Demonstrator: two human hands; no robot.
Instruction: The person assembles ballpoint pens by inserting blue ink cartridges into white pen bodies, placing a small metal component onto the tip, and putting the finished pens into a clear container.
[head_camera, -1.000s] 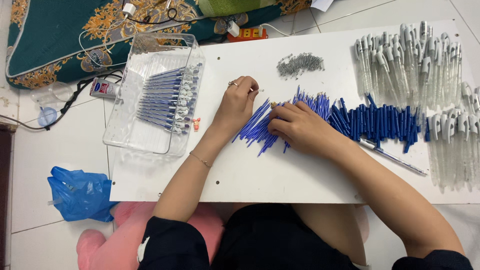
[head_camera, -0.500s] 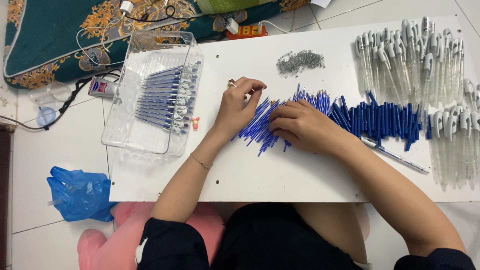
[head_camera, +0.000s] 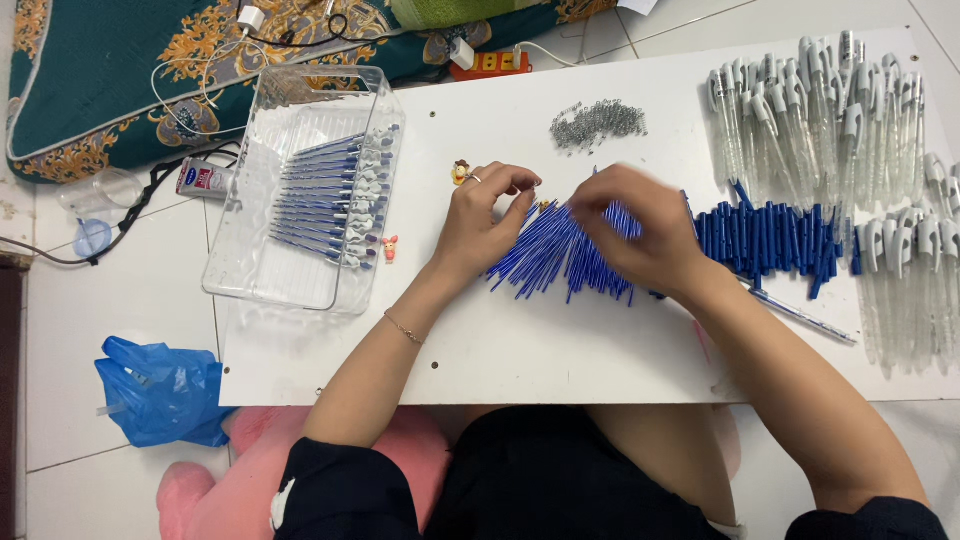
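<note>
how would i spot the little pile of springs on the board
Start at the white board and go to its far edge, between the clear plastic tray on the left and the clear pen barrels on the right. The springs are the only grey, tangled heap, beyond both hands.

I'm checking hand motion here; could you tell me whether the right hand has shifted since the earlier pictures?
Yes: the right hand moved up the board toward the small springs.

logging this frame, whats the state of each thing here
left hand: fingers pinched at the refill pile
right hand: blurred, spread over the refills
blue refills: loose, fanned on the board
clear tray: partly filled with finished pens
springs: small loose heap
clear barrels: laid in rows
</note>
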